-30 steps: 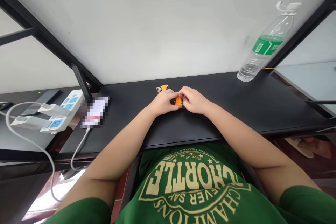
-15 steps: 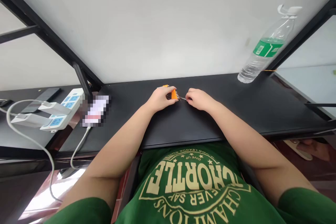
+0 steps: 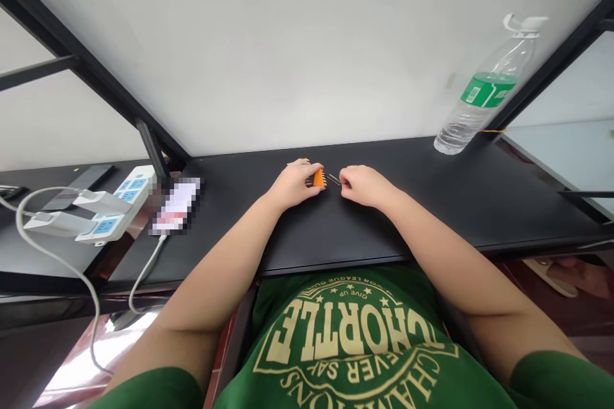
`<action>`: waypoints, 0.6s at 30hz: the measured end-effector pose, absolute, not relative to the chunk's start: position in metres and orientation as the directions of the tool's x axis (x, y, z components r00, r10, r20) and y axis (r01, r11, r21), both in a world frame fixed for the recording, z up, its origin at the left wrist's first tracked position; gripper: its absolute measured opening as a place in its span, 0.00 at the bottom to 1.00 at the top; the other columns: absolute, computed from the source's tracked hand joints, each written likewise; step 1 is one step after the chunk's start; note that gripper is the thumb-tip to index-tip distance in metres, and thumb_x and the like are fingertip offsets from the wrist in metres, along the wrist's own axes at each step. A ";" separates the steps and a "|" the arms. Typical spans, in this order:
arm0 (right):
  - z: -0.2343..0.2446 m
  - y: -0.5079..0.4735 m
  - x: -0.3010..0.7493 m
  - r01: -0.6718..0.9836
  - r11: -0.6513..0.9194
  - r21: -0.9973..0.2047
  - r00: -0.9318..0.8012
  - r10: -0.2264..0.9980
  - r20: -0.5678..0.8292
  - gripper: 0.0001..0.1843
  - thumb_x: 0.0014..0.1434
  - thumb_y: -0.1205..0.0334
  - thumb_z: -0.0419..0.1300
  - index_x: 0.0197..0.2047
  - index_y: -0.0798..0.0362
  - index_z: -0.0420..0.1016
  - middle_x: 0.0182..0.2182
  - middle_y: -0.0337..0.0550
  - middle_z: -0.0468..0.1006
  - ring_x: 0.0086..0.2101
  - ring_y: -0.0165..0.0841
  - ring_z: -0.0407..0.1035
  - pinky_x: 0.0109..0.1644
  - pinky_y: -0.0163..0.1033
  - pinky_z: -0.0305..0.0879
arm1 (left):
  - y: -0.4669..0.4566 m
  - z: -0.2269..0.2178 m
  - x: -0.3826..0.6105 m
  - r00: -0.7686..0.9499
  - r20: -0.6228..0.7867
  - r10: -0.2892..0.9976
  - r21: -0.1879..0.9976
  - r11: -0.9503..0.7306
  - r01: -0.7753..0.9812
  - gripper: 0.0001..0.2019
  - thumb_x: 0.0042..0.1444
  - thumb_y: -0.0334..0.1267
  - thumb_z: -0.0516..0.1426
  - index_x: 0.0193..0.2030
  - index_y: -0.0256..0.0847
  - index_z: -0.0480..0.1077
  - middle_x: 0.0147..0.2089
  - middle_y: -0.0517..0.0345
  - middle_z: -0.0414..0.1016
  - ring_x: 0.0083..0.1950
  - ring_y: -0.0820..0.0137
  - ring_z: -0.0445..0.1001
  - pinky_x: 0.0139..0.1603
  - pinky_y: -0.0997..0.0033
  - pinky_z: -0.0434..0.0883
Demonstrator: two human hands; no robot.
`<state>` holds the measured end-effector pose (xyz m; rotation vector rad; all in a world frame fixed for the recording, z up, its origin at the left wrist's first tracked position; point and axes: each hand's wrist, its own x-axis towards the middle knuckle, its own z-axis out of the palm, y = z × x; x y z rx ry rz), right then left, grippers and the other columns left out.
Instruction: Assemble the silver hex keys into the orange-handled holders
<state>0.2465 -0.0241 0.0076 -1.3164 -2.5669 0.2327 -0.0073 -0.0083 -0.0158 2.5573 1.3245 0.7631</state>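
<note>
Seen from above, a person's two hands meet near the middle of a black desk [image 3: 326, 236]. The left hand [image 3: 293, 185] is partly closed, thumb and fingers gripping an orange holder [image 3: 318, 177] with thin metal ends poking out. The right hand [image 3: 363, 185], just beside it, is curled nearly closed, fingertips pinching thin metal rods [image 3: 334, 179] that point toward the holder; whether they touch it is too small to tell. A bottle [image 3: 488, 91] stands at the desk's far right.
</note>
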 end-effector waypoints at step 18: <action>0.004 -0.018 0.254 0.484 0.697 -0.530 -0.577 0.709 0.405 0.06 0.60 0.69 0.57 0.34 0.51 0.73 0.31 0.41 0.75 0.31 0.33 0.66 0.38 0.38 0.61 | -0.009 -0.016 -0.005 0.500 0.387 0.775 0.348 -0.625 0.699 0.25 0.54 0.42 0.70 0.60 0.51 0.79 0.52 0.52 0.83 0.59 0.56 0.79 0.63 0.56 0.76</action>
